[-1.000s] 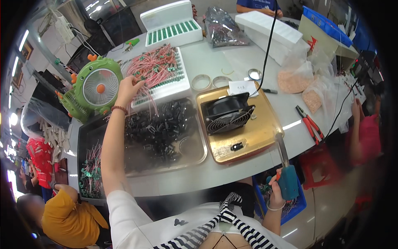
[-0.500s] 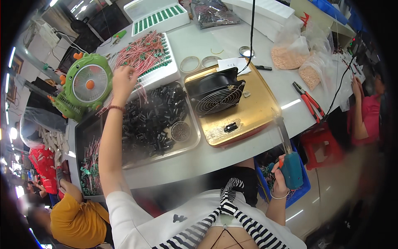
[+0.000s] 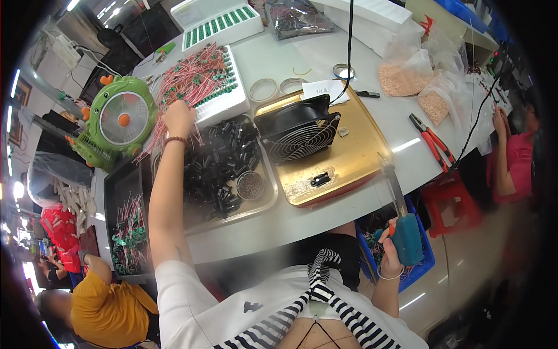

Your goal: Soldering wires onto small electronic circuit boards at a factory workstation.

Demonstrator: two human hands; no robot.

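My left hand (image 3: 179, 118) reaches into the near edge of a heap of thin red wires (image 3: 195, 72) with small green boards. Its back faces up and its fingertips are hidden, so I cannot tell whether it grips any wires. Beneath my wrist, a clear tray holds many small black plastic housings (image 3: 224, 154) and a round tin (image 3: 250, 185). My right hand (image 3: 392, 253) is closed round the handle of a teal soldering gun (image 3: 408, 238), its long metal tip pointing up beside the gold tray (image 3: 366, 151). One black housing (image 3: 320, 179) lies on that tray.
A black fan (image 3: 299, 131) stands on the gold tray; a green fan (image 3: 123, 119) is at left. White foam trays (image 3: 232, 107) hold green boards. Red-handled pliers (image 3: 433, 142), tape rings (image 3: 263, 89) and bags of beige pieces (image 3: 401, 78) lie around. Co-workers sit at both sides.
My left hand has turned and shifted slightly right and nearer, and its fingers have gone from visible to hidden at the wires. My right hand with the soldering gun has barely moved.
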